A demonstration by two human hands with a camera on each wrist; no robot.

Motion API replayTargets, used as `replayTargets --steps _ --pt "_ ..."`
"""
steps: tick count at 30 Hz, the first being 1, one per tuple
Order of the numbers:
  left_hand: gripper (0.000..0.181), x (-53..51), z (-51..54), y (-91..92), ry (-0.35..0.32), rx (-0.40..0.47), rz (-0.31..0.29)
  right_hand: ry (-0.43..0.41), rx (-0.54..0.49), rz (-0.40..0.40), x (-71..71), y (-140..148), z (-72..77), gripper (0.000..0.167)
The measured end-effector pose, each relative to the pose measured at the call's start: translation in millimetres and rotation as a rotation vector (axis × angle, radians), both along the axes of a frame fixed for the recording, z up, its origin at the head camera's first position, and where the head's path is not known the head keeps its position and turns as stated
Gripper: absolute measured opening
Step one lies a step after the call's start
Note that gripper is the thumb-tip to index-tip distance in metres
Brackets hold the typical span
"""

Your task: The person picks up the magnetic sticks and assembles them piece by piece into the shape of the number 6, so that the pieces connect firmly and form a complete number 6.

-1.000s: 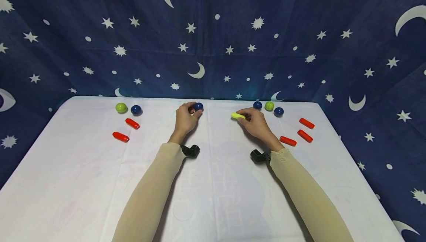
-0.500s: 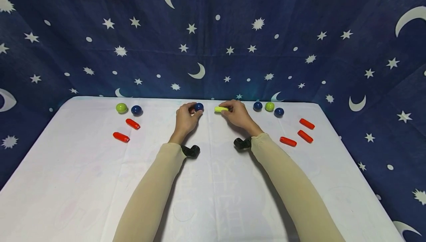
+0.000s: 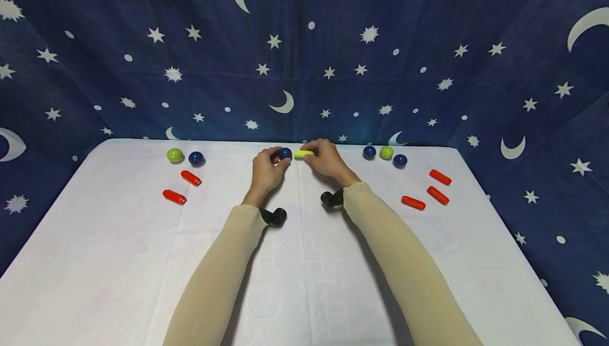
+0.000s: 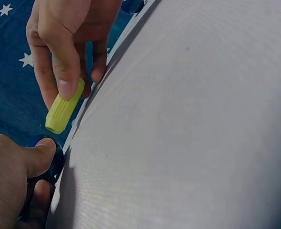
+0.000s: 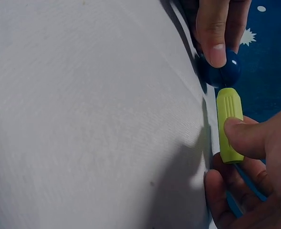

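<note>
Now pinches a yellow stick (image 3: 303, 153) between thumb and fingers of the right hand (image 3: 328, 160), farther left than in the earlier head frames, with its left end just beside the blue ball (image 3: 285, 153). Grips that ball with the left hand (image 3: 266, 170), curled round it in the same spot as before; cannot tell touching from nearly touching between stick and ball. Keeps both hands close to the far edge of the white table (image 3: 257, 267), before a starry dark-blue curtain (image 3: 328, 39). Has a green ball (image 3: 175, 156) and a second blue ball (image 3: 196, 159) on the far left, with two red sticks (image 3: 191, 178) nearer. Has two more blue balls (image 3: 369, 152) on the far right, another green ball (image 3: 387, 152) between, and three red sticks (image 3: 437, 195) nearer and farther right. Leaves white surface wide toward the near side, narrower between right hand and right-hand balls.
</note>
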State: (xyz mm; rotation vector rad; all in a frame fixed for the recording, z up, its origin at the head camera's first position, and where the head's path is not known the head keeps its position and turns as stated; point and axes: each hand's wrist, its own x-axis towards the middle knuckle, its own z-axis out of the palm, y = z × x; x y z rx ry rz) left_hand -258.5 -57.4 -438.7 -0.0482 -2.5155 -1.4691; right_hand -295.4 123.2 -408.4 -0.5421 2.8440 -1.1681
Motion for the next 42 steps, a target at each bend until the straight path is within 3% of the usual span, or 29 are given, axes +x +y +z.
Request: replayTargets --steps 15,22,34,42 --pt "0.04 -0.2 0.0 0.4 0.007 -0.011 -0.001 -0.017 -0.017 -0.002 1.0 -3 -2.4 0.027" --pt "0.039 -0.1 -0.1 1.0 -0.006 -0.013 0.008 -0.008 -0.091 -0.034 6.1 11 -2.1 0.03" --pt "0.04 1.7 -0.4 0.8 -0.005 0.003 0.004 0.112 -0.198 -0.113 19.6 44 -1.7 0.032" --pt "0.04 1.6 0.0 1.2 -0.002 0.0 0.004 0.228 -0.273 -0.259 28.6 76 2.5 0.032"
